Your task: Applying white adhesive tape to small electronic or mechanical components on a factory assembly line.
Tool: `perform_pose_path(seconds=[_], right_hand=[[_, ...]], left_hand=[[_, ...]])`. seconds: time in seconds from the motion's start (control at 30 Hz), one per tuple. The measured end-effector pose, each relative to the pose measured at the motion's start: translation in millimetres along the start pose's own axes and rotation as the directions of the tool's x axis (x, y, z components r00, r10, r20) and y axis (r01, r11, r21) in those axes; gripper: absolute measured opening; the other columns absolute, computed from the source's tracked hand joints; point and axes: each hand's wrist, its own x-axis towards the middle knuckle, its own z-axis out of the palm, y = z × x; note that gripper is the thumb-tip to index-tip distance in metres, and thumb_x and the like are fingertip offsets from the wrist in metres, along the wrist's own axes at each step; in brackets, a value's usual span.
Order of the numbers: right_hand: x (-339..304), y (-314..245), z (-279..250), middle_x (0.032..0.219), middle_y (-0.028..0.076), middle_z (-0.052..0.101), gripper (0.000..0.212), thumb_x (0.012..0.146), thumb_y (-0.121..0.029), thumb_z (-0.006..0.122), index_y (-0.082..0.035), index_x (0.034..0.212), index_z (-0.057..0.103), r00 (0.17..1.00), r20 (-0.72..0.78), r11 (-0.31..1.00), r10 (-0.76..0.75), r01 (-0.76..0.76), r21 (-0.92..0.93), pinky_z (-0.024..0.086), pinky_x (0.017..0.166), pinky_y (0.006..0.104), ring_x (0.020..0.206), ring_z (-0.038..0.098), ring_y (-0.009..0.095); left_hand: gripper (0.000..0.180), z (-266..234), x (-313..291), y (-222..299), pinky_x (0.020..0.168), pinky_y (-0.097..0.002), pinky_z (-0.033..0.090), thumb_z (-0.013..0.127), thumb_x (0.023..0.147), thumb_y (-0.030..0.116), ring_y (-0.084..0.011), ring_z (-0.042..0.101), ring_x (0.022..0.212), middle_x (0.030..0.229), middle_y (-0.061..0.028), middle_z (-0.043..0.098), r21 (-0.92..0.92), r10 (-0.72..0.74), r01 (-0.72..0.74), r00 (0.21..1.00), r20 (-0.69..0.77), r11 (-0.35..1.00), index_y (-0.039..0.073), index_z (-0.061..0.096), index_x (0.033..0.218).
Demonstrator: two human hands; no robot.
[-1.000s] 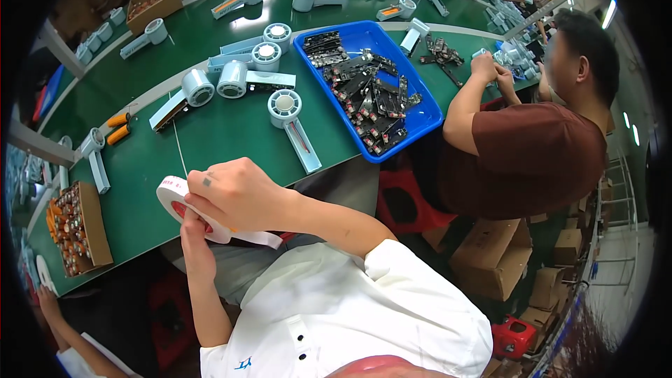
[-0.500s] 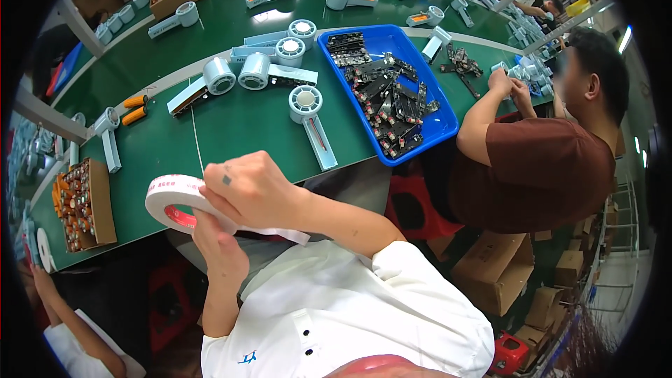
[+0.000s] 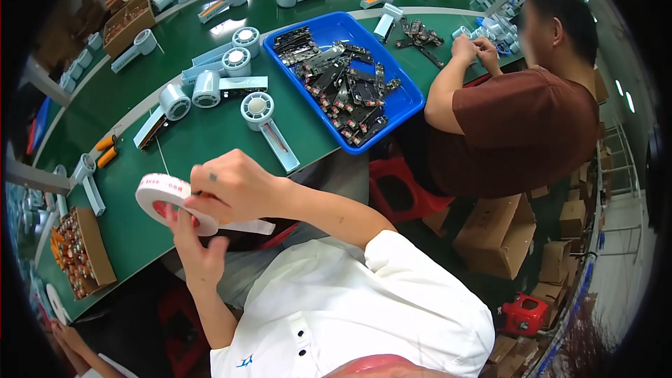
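Across the upper left of the view a long green table (image 3: 210, 133) is curving away, carrying a blue tray (image 3: 406, 101) of dark circuit parts, several pale blue handheld fan bodies (image 3: 266, 122) lying flat, and a brown box of small parts (image 3: 80, 252) near its front edge. Beside the tray a co-worker in a brown shirt (image 3: 525, 133) is sitting and handling small pieces at the table. Below the table's front edge, the person is holding a white tape roll (image 3: 164, 199) up between both hands, its open face tilting toward the camera. The left hand (image 3: 196, 255) is cupping the roll from beneath, its grip closed about the lower rim. The right hand (image 3: 234, 189) is pinching at the roll's right edge, where a loose white strip (image 3: 248, 226) is running out rightward, along the right forearm's line.
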Motion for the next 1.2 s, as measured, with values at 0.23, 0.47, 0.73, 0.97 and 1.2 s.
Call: perform_pose_path(seconds=[0.23,0.47,0.73,0.97,1.2], right_hand=[[6,7,-9,0.057,0.002,0.054,0.023,0.077,-0.004,0.076,-0.006,0.076,0.053,0.965,0.045,0.950,0.260,-0.264,0.169,0.036,0.044,0.0274,0.043,0.043,0.016],[5,4,-2,0.059,0.000,0.056,0.023,0.082,-0.001,0.075,-0.005,0.074,0.054,0.917,-0.038,0.917,0.397,-0.393,0.073,0.038,0.045,0.0220,0.048,0.044,0.008],[-15,12,21,0.061,-0.002,0.054,0.027,0.083,-0.004,0.078,-0.008,0.091,0.052,0.911,-0.401,0.996,0.092,-0.078,0.050,0.037,0.043,0.0212,0.046,0.042,0.008],[-16,7,21,0.062,-0.002,0.056,0.037,0.081,-0.008,0.083,-0.009,0.099,0.051,0.903,-0.418,0.992,0.099,-0.124,-0.032,0.037,0.043,0.0206,0.046,0.043,0.008],[-12,4,10,0.070,-0.001,0.062,0.042,0.078,-0.015,0.087,-0.008,0.100,0.053,0.969,-0.228,0.980,0.098,-0.133,-0.147,0.042,0.047,0.0204,0.049,0.048,0.008]], left_hand=[[0.071,16,6,9,0.082,-0.0428,0.050,0.091,0.061,0.024,-0.0380,0.061,0.092,0.103,-0.0203,0.063,0.508,-0.030,-0.049,0.989,0.147,0.860,-0.003,0.055,0.116],[0.056,32,4,28,0.065,-0.0415,0.052,0.085,0.070,0.024,-0.0359,0.060,0.070,0.077,-0.0159,0.062,0.559,-0.007,-0.007,1.000,0.022,0.829,-0.007,0.052,0.104],[0.050,31,7,15,0.053,-0.0429,0.050,0.077,0.077,0.018,-0.0372,0.060,0.056,0.070,-0.0172,0.063,0.376,-0.074,0.109,0.992,-0.106,0.920,-0.006,0.045,0.106],[0.047,28,8,22,0.054,-0.0438,0.049,0.072,0.080,0.014,-0.0381,0.062,0.056,0.074,-0.0188,0.065,0.338,-0.122,0.141,0.989,-0.078,0.930,-0.005,0.041,0.109],[0.047,20,4,26,0.059,-0.0415,0.051,0.070,0.086,0.021,-0.0370,0.065,0.061,0.079,-0.0180,0.067,0.126,-0.071,0.074,0.997,-0.025,0.989,-0.004,0.043,0.115]])
